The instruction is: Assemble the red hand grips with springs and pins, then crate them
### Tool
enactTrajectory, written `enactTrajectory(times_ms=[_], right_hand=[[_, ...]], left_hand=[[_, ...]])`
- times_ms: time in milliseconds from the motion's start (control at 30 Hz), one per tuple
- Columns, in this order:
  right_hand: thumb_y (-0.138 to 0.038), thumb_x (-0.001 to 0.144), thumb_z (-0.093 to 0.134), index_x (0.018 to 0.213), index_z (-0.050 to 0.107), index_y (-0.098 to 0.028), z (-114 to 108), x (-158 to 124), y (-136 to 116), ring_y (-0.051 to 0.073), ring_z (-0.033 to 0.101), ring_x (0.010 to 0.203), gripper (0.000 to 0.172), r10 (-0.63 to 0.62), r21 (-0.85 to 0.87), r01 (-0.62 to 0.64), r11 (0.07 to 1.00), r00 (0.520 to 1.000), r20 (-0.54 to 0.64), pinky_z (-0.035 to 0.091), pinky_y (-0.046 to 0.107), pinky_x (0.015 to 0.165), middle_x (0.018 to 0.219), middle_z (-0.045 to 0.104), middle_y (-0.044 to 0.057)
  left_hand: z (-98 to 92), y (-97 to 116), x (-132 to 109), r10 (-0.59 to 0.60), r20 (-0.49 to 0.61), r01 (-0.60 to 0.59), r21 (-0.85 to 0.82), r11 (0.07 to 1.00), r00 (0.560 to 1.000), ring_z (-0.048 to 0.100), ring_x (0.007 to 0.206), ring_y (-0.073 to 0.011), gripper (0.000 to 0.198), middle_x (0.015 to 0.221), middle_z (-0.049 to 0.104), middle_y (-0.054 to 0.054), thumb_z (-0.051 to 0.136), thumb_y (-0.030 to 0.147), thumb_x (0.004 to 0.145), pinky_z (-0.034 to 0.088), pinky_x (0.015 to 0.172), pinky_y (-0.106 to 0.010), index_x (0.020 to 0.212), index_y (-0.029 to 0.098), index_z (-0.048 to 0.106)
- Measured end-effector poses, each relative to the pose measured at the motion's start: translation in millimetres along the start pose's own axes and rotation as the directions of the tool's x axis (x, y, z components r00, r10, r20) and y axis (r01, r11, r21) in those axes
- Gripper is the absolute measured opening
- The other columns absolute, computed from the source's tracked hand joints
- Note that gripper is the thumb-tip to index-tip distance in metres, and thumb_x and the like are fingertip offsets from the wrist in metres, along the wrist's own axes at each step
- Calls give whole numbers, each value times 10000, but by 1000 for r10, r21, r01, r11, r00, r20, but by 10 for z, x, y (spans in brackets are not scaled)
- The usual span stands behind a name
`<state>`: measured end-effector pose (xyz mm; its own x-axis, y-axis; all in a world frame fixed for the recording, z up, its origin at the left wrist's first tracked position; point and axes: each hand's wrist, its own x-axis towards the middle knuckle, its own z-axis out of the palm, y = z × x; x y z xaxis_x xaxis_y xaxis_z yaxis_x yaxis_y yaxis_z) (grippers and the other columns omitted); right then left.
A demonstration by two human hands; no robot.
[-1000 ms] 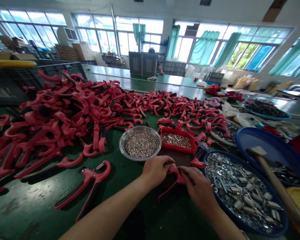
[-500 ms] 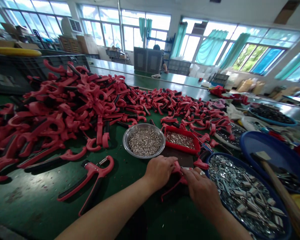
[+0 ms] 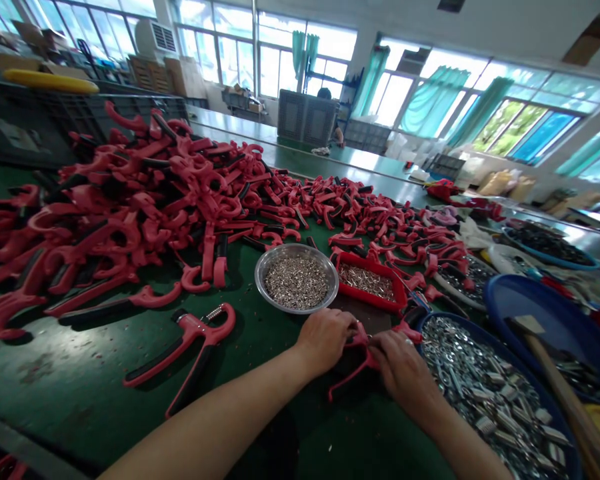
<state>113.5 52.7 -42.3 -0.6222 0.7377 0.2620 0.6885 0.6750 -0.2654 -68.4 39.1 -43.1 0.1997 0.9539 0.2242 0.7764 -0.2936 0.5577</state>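
Observation:
Both my hands close around a red and black hand grip exerciser [image 3: 353, 378] near the front of the green table. My left hand [image 3: 326, 339] grips its upper red part from the left. At the opposite side, the bent fingers of my right hand [image 3: 401, 363] pinch near the joint, where the small part under the fingertips is hidden. One handle points down and to the left. A hand grip with a spring fitted [image 3: 195, 343] lies to the left of my left forearm.
A metal bowl of small pins [image 3: 297, 279] and a red tray of rivets [image 3: 373, 280] stand beyond my hands. Red handles [image 3: 180, 180] are heaped behind. On the right are a blue basin of springs and bolts [image 3: 480, 380] and a hammer [image 3: 555, 367].
The camera view has shifted slightly, moving the scene right in the picture. My hands stay on the hand grip; the shiny metal between them is now mostly covered by my right fingers.

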Motion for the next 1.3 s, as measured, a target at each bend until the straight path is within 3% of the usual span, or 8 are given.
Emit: enactTrajectory(times_ms=[300, 567, 767, 867, 1067, 1200, 1300], right_hand=[[-271, 900, 336, 813, 514, -183, 87, -51, 49, 209, 520, 755, 216, -7, -60, -1, 998, 992, -126, 409, 347, 692, 794, 572, 73], [-327, 901, 332, 810, 528, -180, 78, -4, -17, 223, 520, 758, 262, 99, -129, -106, 986, 993, -63, 412, 356, 685, 779, 567, 68], [-327, 912, 284, 763, 498, -186, 123, -14, -115, 228, 509, 720, 296, 33, -247, -70, 966, 988, -149, 405, 349, 659, 730, 538, 72], [-307, 899, 317, 751, 490, -191, 145, -35, -126, 221, 511, 721, 256, 81, -185, -112, 976, 982, -172, 405, 340, 661, 728, 538, 67], [-269, 843, 395, 729, 502, -197, 86, -18, -119, 199, 531, 715, 172, 322, 21, -321, 947, 943, -81, 406, 314, 638, 749, 556, 48], [-200, 774, 429, 699, 501, -197, 63, -12, -101, 197, 536, 688, 104, 324, 35, -323, 946, 944, -67, 404, 304, 607, 708, 559, 36], [-290, 804, 458, 749, 550, -189, 57, -104, -60, 187, 563, 687, 147, 334, 252, -289, 924, 929, -159, 434, 293, 615, 727, 598, 39]], left_hand=[[14, 7, -3, -1, 25, 0, 61, 998, 1000, 588, 818, -201, 192, 857, 655, -47, 445, 275, 856, 432, 702, -302, 884, 179, 609], [47, -15, 13, -26, 44, 22, 74, 997, 999, 588, 841, -180, 180, 887, 655, -29, 436, 261, 857, 438, 729, -289, 887, 194, 601], [37, -21, -3, 4, -1, -4, 84, 996, 1000, 591, 820, -181, 174, 858, 660, -23, 447, 264, 851, 443, 712, -284, 872, 190, 603], [18, -8, -18, 18, -15, -17, 69, 997, 1000, 594, 819, -172, 172, 870, 666, -10, 458, 259, 849, 443, 713, -272, 896, 206, 614], [18, 64, -18, 72, -32, -72, 2, 997, 997, 601, 854, -156, 217, 962, 674, 31, 469, 282, 850, 449, 744, -257, 1027, 264, 595], [61, 117, 21, 67, -11, -67, 7, 998, 998, 612, 851, -147, 368, 951, 680, 50, 501, 247, 831, 456, 740, -257, 1194, 302, 478], [74, 140, 35, 83, -4, -82, 62, 995, 997, 618, 839, -141, 398, 966, 676, 48, 484, 246, 842, 457, 711, -248, 1232, 314, 437]])
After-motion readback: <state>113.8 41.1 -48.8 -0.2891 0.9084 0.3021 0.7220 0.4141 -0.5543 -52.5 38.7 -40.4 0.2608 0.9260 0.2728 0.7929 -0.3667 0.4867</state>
